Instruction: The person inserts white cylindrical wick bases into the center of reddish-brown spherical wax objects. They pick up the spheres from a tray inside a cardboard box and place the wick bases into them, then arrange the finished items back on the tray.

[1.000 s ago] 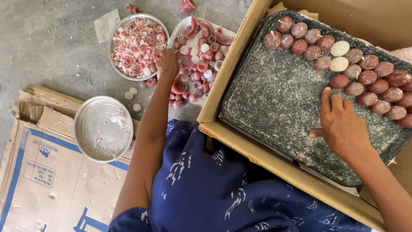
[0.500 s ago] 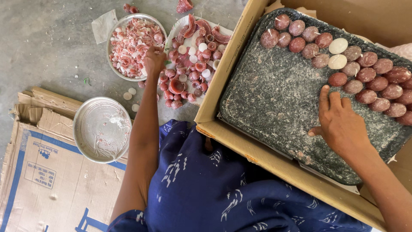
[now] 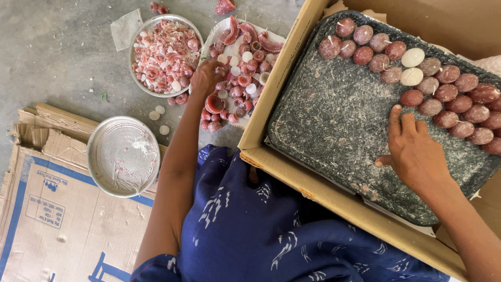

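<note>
My left hand [image 3: 207, 78] reaches out to a white plate [image 3: 249, 27] heaped with small red and white candle pieces [image 3: 237, 83], its fingers curled around one red piece. My right hand [image 3: 414, 151] lies flat, fingers apart, on a dark speckled tray [image 3: 334, 120] inside a cardboard box [image 3: 271, 156]. Its fingertips touch the nearest of several round dark-red candles [image 3: 449, 99] set in rows along the tray's far right side. Two white candles [image 3: 412, 67] sit among them.
A metal bowl [image 3: 134, 48] full of red and white wax scraps stands left of the plate. An emptier metal bowl [image 3: 123, 155] with wax residue rests on flattened cardboard [image 3: 52, 224] at the lower left. Blue patterned cloth [image 3: 261, 230] covers my lap. Grey concrete floor [image 3: 57, 52] lies beyond.
My left hand has moved left and nearer across the plate of pieces and closed on a red piece. My right hand has stayed on the tray.
</note>
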